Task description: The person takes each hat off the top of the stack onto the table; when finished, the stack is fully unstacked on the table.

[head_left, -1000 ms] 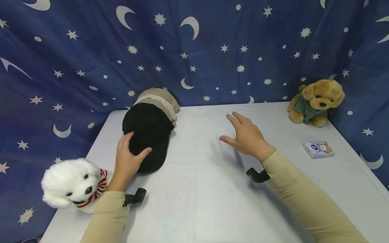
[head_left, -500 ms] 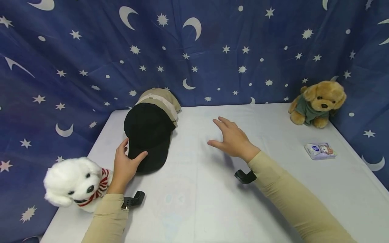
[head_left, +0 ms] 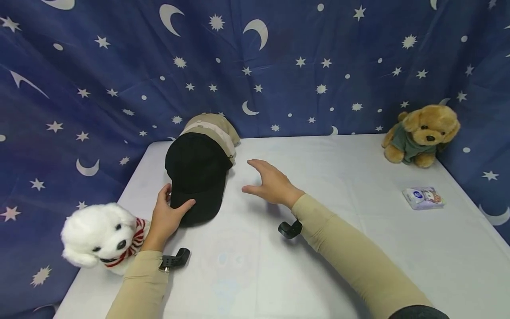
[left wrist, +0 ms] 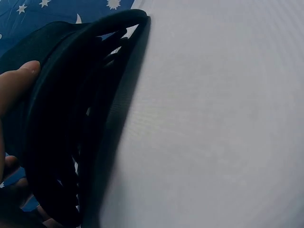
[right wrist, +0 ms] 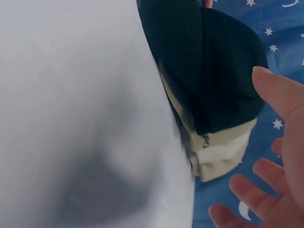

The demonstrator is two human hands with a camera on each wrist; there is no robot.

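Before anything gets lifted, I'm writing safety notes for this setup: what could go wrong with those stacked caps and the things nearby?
Only the left hand holds the black cap; the right hand is clear, so a one-sided lift might let the paler caps behind slip. The left sleeve lies close beside the white plush dog, so a sideways swing could topple it.

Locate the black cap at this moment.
In the head view, the black cap is left of centre, in front of a beige cap; the left hand grips its brim, and the white plush dog sits to its lower left.
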